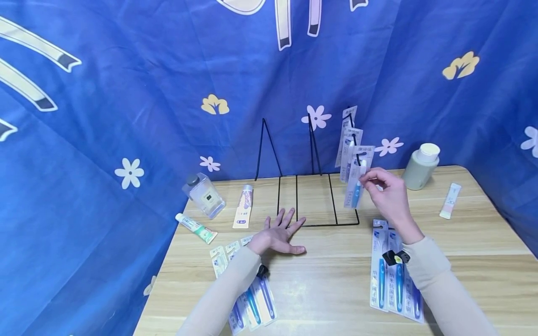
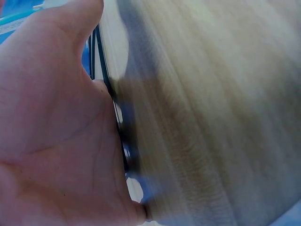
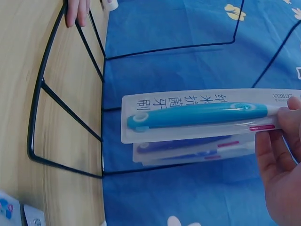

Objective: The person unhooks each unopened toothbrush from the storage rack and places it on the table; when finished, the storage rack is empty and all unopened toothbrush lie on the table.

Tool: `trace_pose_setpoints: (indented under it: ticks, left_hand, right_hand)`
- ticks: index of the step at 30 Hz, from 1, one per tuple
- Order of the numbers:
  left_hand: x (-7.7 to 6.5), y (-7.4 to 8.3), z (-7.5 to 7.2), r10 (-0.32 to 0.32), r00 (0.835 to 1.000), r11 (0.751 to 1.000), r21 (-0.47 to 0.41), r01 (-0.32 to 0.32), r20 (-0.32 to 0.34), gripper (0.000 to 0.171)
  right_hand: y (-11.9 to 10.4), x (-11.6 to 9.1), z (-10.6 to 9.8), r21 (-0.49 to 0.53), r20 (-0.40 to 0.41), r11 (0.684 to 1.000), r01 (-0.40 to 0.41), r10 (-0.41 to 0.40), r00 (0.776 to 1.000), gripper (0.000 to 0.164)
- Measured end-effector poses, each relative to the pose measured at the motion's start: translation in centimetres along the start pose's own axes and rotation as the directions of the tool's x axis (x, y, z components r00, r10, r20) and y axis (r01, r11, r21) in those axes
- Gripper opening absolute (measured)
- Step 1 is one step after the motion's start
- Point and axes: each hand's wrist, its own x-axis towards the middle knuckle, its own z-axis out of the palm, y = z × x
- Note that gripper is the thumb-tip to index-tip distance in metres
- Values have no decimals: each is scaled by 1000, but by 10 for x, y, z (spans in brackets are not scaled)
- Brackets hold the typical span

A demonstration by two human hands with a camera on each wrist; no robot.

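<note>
Head view: right hand (image 1: 388,193) pinches the front toothbrush pack (image 1: 353,186) from its right, center-right, long axis near-upright; left hand (image 1: 280,237) sits farther off, spread, lower middle.

below the left hand (image 1: 279,238), its sleeve (image 1: 229,291) hides parts of several toothbrush packs (image 1: 253,305). the right wrist view's edge crops the right hand (image 3: 284,165) and the pack (image 3: 197,117) it pinches. print on the clear bottle (image 1: 206,195) left of the left hand is illegible.

A packaged blue toothbrush (image 3: 202,115), handle down, is nearly upright at the right of the black wire rack (image 1: 319,225).
</note>
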Motion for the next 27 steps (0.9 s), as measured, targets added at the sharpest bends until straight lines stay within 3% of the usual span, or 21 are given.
trace_pose_setpoints:
  ticks: [5,9,13,16,19,23,27]
  left_hand:
    - [1,-2,3,3,1000,1000,1,-3,-10,99]
    - [-4,2,-1,3,1000,1000,17,-3,-12,98]
    - [-5,3,-3,4,1000,1000,30,-4,-15,97]
    - [-5,3,-4,1,1000,999,38,0,-10,97]
    - [-3,2,-4,-4,1000,999,38,4,0,98]
    - [-3,2,-3,-4,1000,999,33,4,1,97]
    - [-3,3,-3,-4,1000,999,40,4,-5,97]
  right_hand:
    - [-2,-9,-25,-21,-33,998,-61,60,998,15]
    - [3,-26,-62,-99,-38,985,-144,141,989,15]
    - [17,-51,-109,-247,-12,933,-261,266,964,18]
    - [29,-74,-142,-363,42,864,-350,390,920,13]
    - [43,-97,-163,-415,113,807,-420,504,857,10]
    - [58,-127,-171,-424,186,757,-497,610,770,9]
    - [69,-145,-167,-408,223,735,-542,656,721,10]
